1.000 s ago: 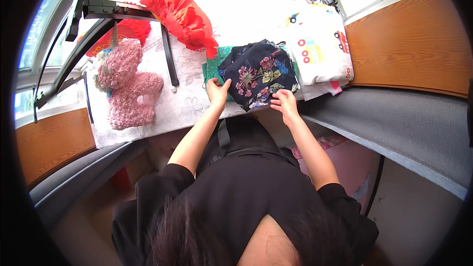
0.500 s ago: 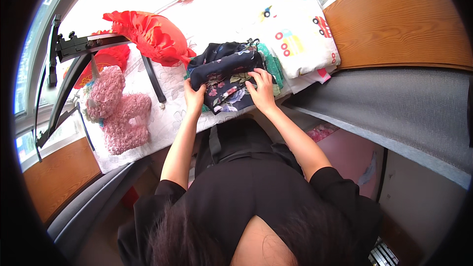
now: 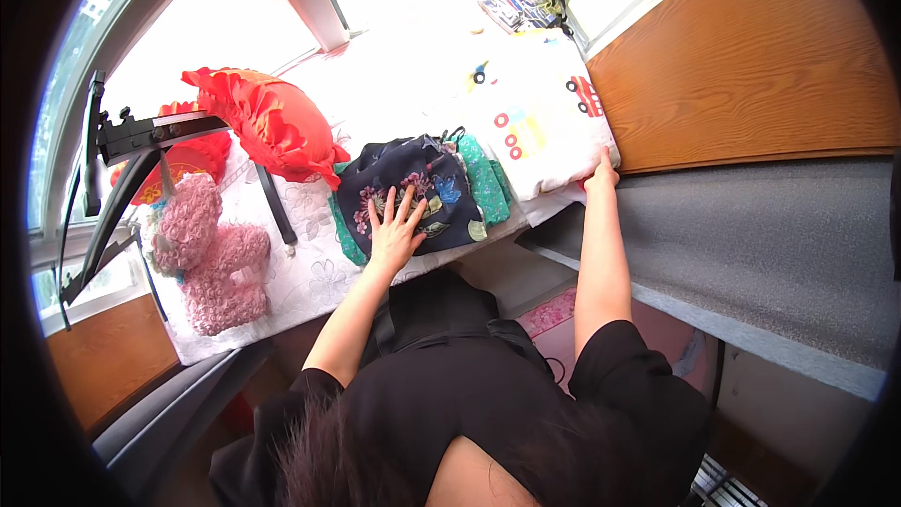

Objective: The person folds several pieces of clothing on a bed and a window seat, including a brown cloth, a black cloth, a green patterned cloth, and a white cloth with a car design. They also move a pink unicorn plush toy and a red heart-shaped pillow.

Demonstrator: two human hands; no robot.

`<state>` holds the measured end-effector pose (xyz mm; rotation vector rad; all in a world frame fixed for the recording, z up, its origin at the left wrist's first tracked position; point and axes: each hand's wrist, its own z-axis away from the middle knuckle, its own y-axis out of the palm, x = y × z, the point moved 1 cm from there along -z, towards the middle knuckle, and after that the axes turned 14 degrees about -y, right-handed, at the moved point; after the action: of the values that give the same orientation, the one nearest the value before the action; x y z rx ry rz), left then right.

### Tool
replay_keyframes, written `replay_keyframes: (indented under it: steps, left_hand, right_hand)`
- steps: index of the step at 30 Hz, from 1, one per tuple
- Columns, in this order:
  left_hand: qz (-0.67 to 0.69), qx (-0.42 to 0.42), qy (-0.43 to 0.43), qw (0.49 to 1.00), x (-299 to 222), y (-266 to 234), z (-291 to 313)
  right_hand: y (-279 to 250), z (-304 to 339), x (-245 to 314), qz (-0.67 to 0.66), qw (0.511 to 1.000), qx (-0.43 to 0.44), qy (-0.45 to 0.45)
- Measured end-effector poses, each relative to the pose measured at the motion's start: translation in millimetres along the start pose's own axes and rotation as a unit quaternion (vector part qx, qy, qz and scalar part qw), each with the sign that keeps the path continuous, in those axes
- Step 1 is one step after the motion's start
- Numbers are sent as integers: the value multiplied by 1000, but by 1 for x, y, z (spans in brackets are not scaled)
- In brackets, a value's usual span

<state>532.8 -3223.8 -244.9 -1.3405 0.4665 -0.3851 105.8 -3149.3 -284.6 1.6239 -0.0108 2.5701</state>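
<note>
Head view: left hand (image 3: 394,238) rests fingers-apart on navy floral cloth (image 3: 402,165), right hand (image 3: 603,172) at white printed bundle (image 3: 542,108), can't tell if clamped; one-sided tug could unfold it.

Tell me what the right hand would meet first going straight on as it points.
Most likely the folded white printed cloth, whose near right corner the right hand seems to touch; whether it would pass over or under is unclear.
</note>
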Motion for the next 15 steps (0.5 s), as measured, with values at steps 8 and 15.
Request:
replay_keyframes:
  steps: [8, 15]
  left_hand:
    - [0, 20, 19, 1000, -3, -3, -5]
    - [125, -7, 24, 992, -9, -32, -17]
  right_hand:
    - [0, -47, 14, -137, 960, 227, 88]
    - [42, 87, 88, -240, 894, 377, 16]
